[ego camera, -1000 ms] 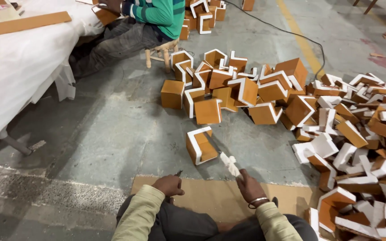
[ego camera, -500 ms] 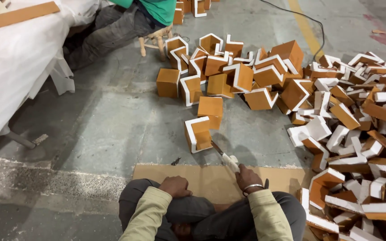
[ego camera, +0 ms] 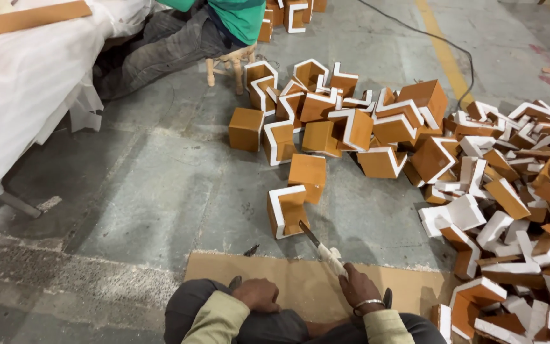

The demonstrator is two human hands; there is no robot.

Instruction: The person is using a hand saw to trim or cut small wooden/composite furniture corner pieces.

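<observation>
So I'm sitting on a sheet of cardboard (ego camera: 288,280) on the concrete floor (ego camera: 148,191). My right hand (ego camera: 359,290) has its grip closed round the white-wrapped handle of a blade tool (ego camera: 323,250), and the tip of it is touching the bottom edge of a brown U-shaped piece with white edges (ego camera: 286,210) sitting on the floor just past the cardboard. My left hand (ego camera: 257,294) is resting on my knee, fingers curled in, holding nothing as far as I can see. There's a big heap of the same brown and white pieces (ego camera: 498,191) off to my right and ahead. Another person (ego camera: 179,38) sits further up, next to a white-covered table (ego camera: 27,83).
</observation>
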